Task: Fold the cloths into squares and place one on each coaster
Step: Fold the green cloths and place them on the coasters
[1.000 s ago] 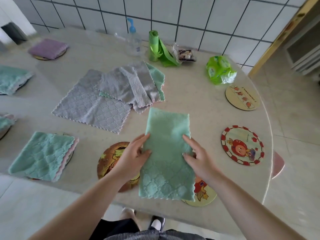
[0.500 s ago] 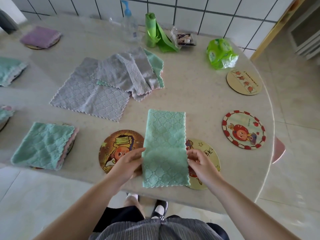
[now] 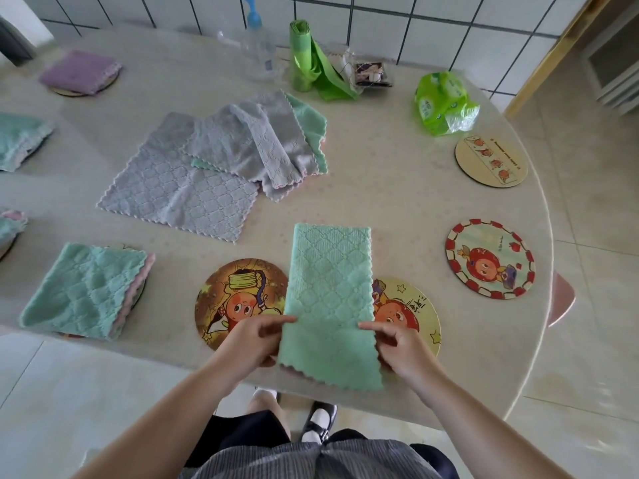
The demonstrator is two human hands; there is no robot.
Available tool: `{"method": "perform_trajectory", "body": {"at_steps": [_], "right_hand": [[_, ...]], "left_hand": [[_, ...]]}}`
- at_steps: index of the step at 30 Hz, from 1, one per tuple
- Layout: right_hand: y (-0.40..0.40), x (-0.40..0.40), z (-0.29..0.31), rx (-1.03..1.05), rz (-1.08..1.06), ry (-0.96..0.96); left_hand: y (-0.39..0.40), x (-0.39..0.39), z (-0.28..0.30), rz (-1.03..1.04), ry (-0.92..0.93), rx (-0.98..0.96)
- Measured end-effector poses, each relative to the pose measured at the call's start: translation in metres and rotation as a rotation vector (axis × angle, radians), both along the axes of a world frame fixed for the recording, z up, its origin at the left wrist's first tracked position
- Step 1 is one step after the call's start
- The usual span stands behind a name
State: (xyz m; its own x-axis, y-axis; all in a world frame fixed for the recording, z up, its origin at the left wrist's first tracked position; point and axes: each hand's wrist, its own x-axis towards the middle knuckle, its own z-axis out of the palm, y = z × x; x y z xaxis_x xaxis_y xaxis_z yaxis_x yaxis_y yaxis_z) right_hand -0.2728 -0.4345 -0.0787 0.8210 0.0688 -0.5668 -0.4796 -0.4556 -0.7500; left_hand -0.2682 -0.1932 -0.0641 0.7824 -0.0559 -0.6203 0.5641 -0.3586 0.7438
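A pale beige speckled table (image 3: 397, 188) with a rounded right end fills most of the view, its glossy top catching soft daylight. Behind its far edge rises a wall of white square tiles (image 3: 449, 15) with dark grout lines. At the upper right a yellowish wooden door frame (image 3: 553, 53) slants past the table's far right corner, with a white louvred cabinet (image 3: 615, 63) beyond it. The floor (image 3: 594, 305) is laid with large, shiny cream tiles that reflect the light, visible to the right of the table and beneath its near edge. A pink stool seat (image 3: 562, 302) pokes out from under the table's right edge.
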Motion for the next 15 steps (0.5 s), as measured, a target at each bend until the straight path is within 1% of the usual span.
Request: {"method": "perform_trajectory", "body": {"at_steps": [3, 4, 6, 8, 12, 15], "right_hand": [[0.000, 0.015, 0.011, -0.014, 0.004, -0.091], [0.001, 0.023, 0.016, -0.031, 0.013, -0.109], [0.000, 0.040, 0.023, -0.044, 0.000, -0.118], [-0.001, 0.059, 0.024, -0.068, -0.019, -0.156], [0.000, 0.094, 0.020, -0.131, -0.068, -0.183], [0.001, 0.107, 0.008, -0.160, -0.067, -0.118]], "left_hand": [[-0.003, 0.015, 0.007, -0.073, -0.125, 0.205], [-0.003, 0.021, 0.010, -0.071, -0.184, 0.224], [-0.005, 0.036, 0.015, -0.016, -0.278, 0.115], [-0.008, 0.053, 0.018, 0.062, -0.291, -0.016], [-0.015, 0.092, 0.002, 0.197, -0.221, -0.061], [-0.019, 0.110, -0.011, 0.218, -0.176, -0.058]]}}
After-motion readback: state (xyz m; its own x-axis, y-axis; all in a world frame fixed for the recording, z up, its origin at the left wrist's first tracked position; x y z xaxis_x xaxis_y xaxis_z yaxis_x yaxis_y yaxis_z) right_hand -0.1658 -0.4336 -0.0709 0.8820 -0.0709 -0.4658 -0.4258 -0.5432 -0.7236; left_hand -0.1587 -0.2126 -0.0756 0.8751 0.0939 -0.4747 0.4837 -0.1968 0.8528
